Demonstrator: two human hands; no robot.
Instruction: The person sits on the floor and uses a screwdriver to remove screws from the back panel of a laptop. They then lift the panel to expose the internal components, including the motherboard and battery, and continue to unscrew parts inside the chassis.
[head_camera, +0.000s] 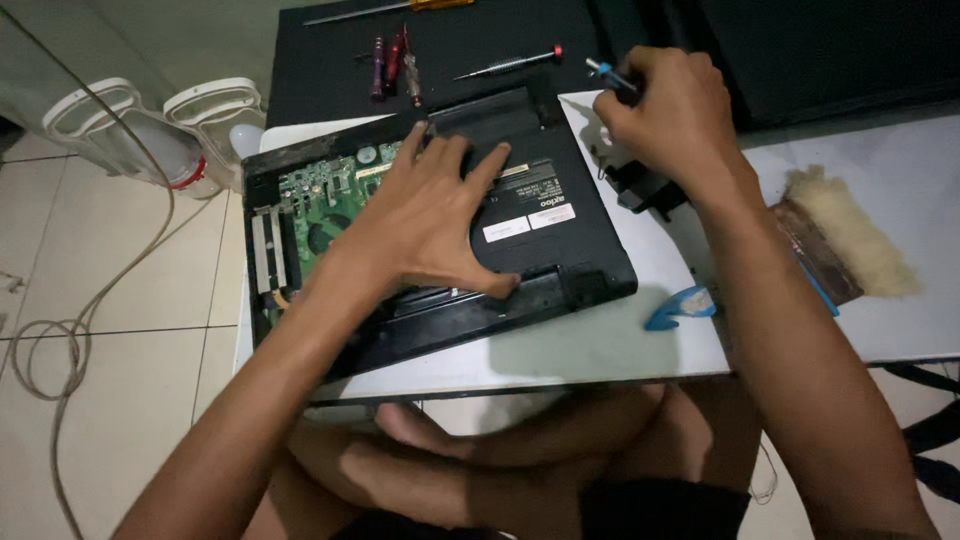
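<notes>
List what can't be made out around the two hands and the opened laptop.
- Head view: the left hand covers the middle of the laptop, hiding what lies beneath.
- The right hand wraps the blue-tipped tool; its handle and working end are hidden.
- The small black part under that hand is too shadowed to identify.

My laptop (520, 235) is black, its exposed circuit board (325, 205) green; the table (600, 345) is white, the brush bristles (850, 235) cream, the floor tiles (120, 320) pale.

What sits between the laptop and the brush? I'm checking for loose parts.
In the head view, a small blue tool lies on the white table between laptop and brush.
</notes>
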